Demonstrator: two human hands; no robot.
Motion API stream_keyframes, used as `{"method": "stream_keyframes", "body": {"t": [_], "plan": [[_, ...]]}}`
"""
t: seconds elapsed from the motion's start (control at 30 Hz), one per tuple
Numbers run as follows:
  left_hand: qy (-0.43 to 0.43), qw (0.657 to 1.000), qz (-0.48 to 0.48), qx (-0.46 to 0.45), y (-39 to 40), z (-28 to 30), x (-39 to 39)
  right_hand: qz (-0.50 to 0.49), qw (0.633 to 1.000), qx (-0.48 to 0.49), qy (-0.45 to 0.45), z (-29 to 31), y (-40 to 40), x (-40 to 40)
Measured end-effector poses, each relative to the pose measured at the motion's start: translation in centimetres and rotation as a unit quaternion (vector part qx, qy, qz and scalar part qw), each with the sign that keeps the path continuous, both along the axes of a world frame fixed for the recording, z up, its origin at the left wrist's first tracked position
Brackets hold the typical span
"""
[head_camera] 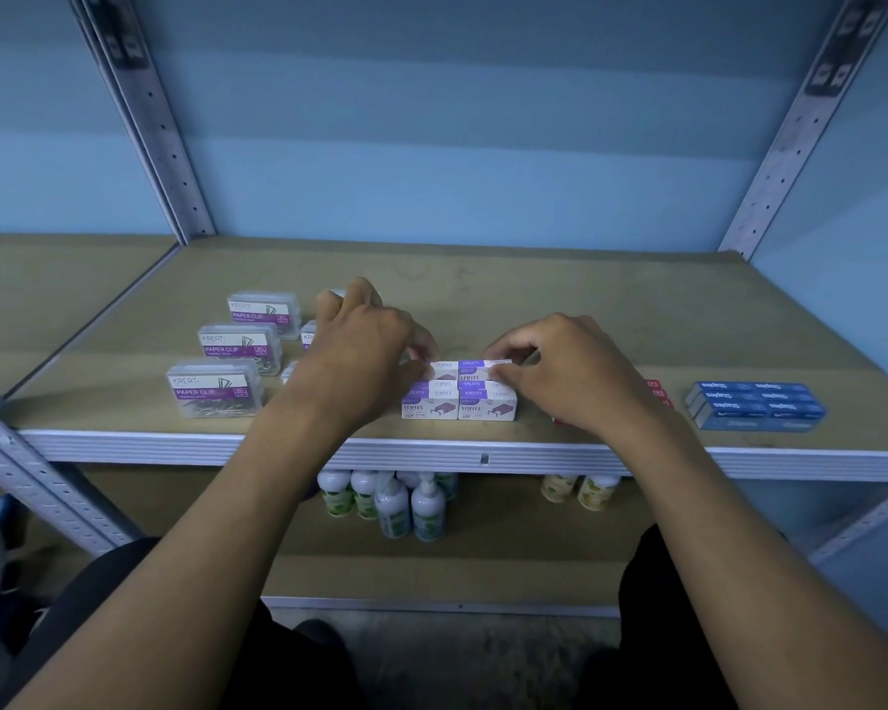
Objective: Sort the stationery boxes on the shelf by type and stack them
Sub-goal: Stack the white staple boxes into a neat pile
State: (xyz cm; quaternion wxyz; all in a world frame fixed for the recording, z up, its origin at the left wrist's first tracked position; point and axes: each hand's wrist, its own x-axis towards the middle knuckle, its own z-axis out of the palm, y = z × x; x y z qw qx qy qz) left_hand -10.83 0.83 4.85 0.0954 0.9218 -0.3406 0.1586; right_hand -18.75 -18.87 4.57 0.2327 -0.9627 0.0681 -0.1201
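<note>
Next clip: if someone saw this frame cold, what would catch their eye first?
Both hands meet at mid-shelf: the left hand and right hand pinch the top rear boxes of a white-and-purple staples stack near the front edge. To the left sit three clear paper clip boxes in a diagonal row, and at far right a neat pile of blue staples boxes.

We note white staple boxes (460,397) with purple bands; clear paper clip boxes (215,389) with purple labels; blue staple boxes (757,404); red boxes (657,391). Shelf (585,310) tan, frame grey, wall (457,120) pale blue. Bottles (393,504) below white, green-patterned.
</note>
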Motion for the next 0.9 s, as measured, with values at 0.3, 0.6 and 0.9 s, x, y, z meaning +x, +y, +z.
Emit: {"method": "stream_keyframes", "body": {"t": [0.3, 0.6, 0.9], "plan": [[0.036, 0.999, -0.013, 0.013, -0.05, -0.14, 0.3, 0.02, 0.999, -0.014, 0.043, 0.15, -0.17, 0.09], [0.079, 0.997, -0.022, -0.002, 0.25, -0.08, 0.5, 0.051, 0.995, -0.018, 0.083, -0.2, -0.66, 0.3], [0.076, 0.995, -0.034, 0.05, 0.33, 0.28, -0.01, 0.058, 0.992, -0.053, 0.103, -0.11, -0.2, -0.03]]}}
